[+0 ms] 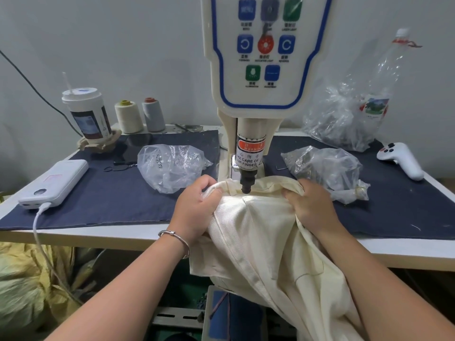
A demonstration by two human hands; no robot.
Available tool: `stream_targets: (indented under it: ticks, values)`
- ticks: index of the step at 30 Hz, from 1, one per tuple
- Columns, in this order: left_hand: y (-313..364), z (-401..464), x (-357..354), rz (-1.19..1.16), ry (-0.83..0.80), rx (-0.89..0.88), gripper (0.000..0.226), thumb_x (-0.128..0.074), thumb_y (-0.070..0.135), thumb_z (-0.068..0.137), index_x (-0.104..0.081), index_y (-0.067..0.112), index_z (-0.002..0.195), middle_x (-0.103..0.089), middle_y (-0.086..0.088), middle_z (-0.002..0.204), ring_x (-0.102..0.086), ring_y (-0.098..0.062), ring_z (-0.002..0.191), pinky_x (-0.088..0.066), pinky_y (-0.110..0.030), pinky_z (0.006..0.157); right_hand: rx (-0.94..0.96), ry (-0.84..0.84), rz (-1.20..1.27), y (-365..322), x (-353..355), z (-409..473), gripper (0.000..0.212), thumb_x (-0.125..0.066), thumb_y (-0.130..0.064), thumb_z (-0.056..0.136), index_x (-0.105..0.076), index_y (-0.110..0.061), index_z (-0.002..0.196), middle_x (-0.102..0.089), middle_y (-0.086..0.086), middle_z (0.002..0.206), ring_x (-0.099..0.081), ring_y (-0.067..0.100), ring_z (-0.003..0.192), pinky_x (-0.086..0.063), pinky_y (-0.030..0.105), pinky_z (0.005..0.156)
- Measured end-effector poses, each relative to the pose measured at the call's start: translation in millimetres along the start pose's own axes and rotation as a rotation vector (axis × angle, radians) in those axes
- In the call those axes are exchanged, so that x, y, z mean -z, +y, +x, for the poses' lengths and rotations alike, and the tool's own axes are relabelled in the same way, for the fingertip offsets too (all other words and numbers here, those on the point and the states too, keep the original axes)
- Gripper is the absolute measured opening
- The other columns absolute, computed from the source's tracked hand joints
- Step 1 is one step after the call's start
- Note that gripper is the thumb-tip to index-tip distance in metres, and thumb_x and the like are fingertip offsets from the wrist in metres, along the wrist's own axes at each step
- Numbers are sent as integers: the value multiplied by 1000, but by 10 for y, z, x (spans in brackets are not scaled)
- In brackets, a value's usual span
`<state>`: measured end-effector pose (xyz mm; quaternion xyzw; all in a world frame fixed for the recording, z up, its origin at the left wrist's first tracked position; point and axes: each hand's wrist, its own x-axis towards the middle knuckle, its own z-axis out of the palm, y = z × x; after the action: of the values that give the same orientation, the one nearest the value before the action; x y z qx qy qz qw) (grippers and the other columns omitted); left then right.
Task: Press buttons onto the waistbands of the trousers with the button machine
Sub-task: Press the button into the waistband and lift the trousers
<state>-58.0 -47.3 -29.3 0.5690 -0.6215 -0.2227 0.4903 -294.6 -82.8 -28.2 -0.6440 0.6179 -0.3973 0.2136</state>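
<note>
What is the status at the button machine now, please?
Left hand and right hand grip cream trousers. Waistband under press head. Fingers close beside it.

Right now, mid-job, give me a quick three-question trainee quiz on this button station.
1. True or false: both hands grip the cream ribbed trousers.
2. What sits directly above the waistband: A) the machine's black press head, B) the white handheld controller, C) the white power bank?
3. Which wrist wears the silver bangle?

Key: 1 true: left hand and right hand each hold fabric. 2 A. 3 left.
</note>
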Motion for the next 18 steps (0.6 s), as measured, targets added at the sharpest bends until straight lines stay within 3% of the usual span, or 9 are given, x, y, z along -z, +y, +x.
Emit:
stream_targets:
  ticks: [5,9,18]
  values:
    - [-12,-30,-27,1,21,6,18,-56,32,87,-58,16,78,-60,1,76,-51,-8,67,-38,-14,60,14,42,-24,13,-20,-34,27,-64,-27,87,-47,-19,68,-56,-3,69,-51,19,68,-36,35,62]
    - [-47,-58,-38,103,41,-23,14,-53,34,86,-56,22,78,-59,7,77,-52,-9,74,-38,-13,63,27,59,1,21,-10,-58,27,-63,-28,87,-45,-19,69,-55,-3,69,-50,18,67,-39,38,64]
    - [-69,-34,-68,100,31,-15,16,-51,37,82,-55,22,77,-59,7,74,-52,-11,73,-38,-19,61,19,74,65,33,2,-67,29,-65,-23,86,-43,-18,67,-52,-3,66,-47,17,64,-39,39,63]
